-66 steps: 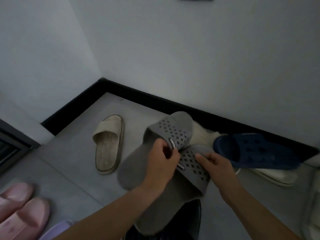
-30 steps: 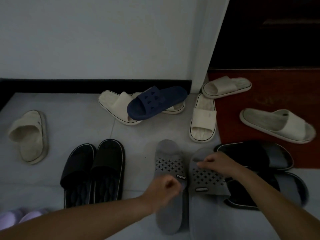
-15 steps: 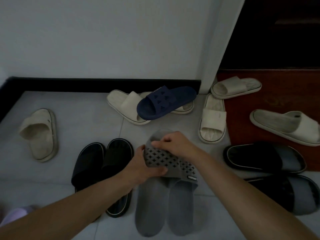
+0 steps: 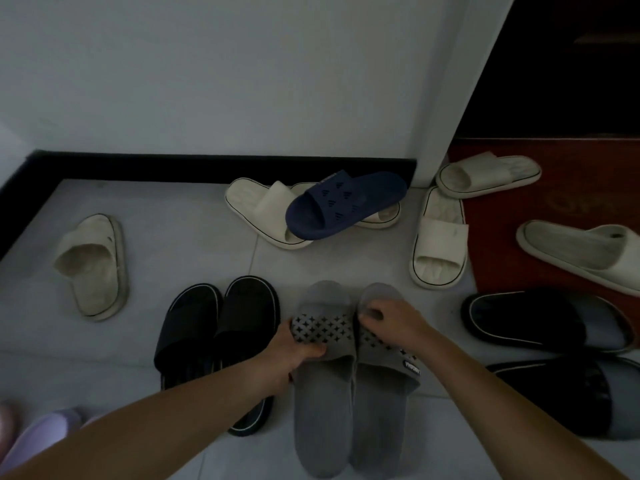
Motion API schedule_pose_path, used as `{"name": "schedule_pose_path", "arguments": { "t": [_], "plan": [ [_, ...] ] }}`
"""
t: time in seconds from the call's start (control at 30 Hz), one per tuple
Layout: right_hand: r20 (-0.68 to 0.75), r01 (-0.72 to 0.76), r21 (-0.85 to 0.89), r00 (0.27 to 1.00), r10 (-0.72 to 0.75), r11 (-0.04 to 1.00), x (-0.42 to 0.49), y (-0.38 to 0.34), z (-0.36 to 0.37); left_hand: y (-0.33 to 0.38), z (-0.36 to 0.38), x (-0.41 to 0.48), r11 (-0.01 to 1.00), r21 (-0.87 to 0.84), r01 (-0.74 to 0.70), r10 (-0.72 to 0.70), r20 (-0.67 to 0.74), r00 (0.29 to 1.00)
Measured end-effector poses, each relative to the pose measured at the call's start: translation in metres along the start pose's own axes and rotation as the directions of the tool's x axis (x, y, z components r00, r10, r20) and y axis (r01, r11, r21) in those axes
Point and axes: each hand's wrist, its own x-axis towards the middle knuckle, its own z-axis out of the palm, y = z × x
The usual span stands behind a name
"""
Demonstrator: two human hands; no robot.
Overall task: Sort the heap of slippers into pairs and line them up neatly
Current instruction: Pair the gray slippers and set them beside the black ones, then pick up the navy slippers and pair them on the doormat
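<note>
**While most slippers lie loose, a grey pair joins the black one**

Although two pairs now stand in a row, the sorting looks well short of half done. The black pair [image 4: 214, 341] stands side by side with toes toward the back edge of the floor [image 4: 166, 237]; the grey slippers [image 4: 325, 403] lie touching each other just beside it, toes the same way; lilac slippers [image 4: 45, 431] show partly at the near left corner.

The rest is unsorted: a navy slipper [image 4: 346, 206] lies across two cream slippers [image 4: 263, 209] near the back edge, with no mate in view; a lone cream slipper [image 4: 91, 268] lies toward the left edge; another [image 4: 438, 244] lies by the wall corner; two more rest on the red mat [image 4: 588, 202]; two black-and-grey slippers [image 4: 540, 320] lie at the right edge, near each other but askew.

The left hand [image 4: 294, 348] grips the outer side of one perforated grey strap, thumb on top; the right hand [image 4: 391, 320] has its fingers curled over the front edge of the other strap; both forearms reach in from the near edge; the likely step is a final nudge to square the pair.
</note>
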Motion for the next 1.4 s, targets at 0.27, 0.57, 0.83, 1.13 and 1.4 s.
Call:
{"name": "schedule_pose_path", "arguments": {
  "t": [0.27,0.57,0.83,1.13,1.4],
  "plan": [
    [0.053,0.045,-0.011,0.998,-0.044,0.999,-0.002,0.031,-0.013,-0.012,0.034,0.011,0.961,0.271,-0.048,0.050,0.000,0.999],
    [-0.190,0.009,0.061,0.982,0.003,0.998,0.014,0.005,-0.021,0.017,0.024,0.018,0.836,0.540,-0.101,0.152,-0.049,0.987],
    [-0.484,0.143,0.318,0.875,0.031,0.937,0.064,-0.052,-0.067,0.061,0.010,0.036,0.915,0.357,-0.190,0.250,-0.129,0.960],
    [-0.465,0.166,0.380,0.885,0.032,0.910,0.105,-0.080,-0.086,0.062,-0.011,0.038,0.937,0.305,-0.169,0.231,-0.181,0.956],
    [-0.526,0.127,0.459,0.837,0.153,0.879,0.091,-0.067,-0.061,0.065,-0.015,0.035,0.944,0.275,-0.183,0.240,-0.192,0.951]
  ]
}}
